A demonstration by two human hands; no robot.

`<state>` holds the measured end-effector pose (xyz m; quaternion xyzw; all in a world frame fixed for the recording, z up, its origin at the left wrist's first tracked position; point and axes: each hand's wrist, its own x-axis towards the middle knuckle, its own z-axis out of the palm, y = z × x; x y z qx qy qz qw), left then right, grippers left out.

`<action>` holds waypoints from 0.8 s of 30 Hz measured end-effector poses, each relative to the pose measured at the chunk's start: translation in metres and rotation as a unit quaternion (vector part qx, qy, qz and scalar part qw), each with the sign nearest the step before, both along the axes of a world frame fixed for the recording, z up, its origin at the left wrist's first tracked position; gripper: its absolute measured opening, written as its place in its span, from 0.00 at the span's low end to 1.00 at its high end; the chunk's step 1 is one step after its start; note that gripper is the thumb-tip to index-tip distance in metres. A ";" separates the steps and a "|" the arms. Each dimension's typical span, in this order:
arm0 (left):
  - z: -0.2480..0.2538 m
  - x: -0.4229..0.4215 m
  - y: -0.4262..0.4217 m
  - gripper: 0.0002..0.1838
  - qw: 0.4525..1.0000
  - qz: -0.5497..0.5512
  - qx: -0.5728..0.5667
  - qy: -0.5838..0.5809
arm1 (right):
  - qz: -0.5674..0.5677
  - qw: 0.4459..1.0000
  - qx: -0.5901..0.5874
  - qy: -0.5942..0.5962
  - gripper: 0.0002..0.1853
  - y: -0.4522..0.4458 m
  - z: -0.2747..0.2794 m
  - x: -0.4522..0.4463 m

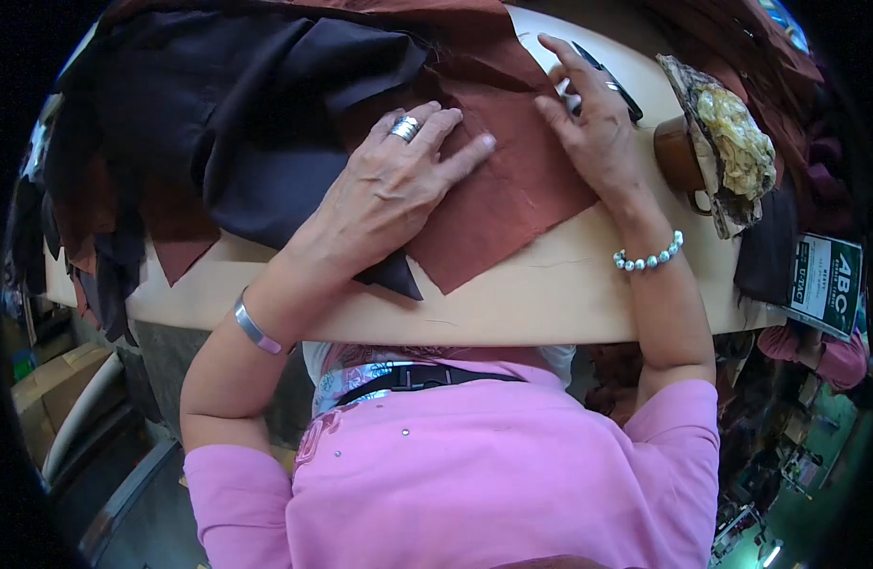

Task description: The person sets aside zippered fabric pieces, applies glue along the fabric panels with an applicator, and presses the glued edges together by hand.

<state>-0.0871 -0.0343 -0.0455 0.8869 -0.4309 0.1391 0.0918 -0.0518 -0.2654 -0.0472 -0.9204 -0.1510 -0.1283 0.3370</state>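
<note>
My left hand (pixel 403 175) lies palm down on cloth, fingers a little apart, with a ring on one finger. Beneath it is a rust-brown fabric piece (pixel 512 190), its pointed corner toward the table's front edge. Dark, nearly black fabric (pixel 275 114) spreads in folds to the left of that hand. At the right edge of the rust-brown piece, my right hand (pixel 602 133) has its thumb and index finger apart. Close behind it are a long black tool (pixel 618 90) and a small white item, partly hidden; I cannot tell their kinds.
On the right of the pale table (pixel 550 294) stands a brown cup (pixel 678 155) beside a flat, worn piece carrying a crumpled yellowish wad (pixel 733 142). A green-and-white "ABC" box (pixel 823 284) sits at the right edge. More brown cloth (pixel 749 66) is heaped at the back right.
</note>
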 end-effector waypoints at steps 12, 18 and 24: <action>-0.005 0.001 0.004 0.29 1.000 0.010 0.024 -0.008 | 0.088 0.968 -0.226 -0.071 0.46 0.013 0.000 -0.021; -0.003 0.001 0.004 0.28 1.000 0.007 0.021 -0.007 | 0.136 0.963 -0.219 0.075 0.53 -0.006 0.021 -0.042; -0.002 0.007 0.007 0.21 0.998 -0.014 -0.053 0.002 | 0.007 0.996 0.010 0.091 0.39 0.000 0.018 0.007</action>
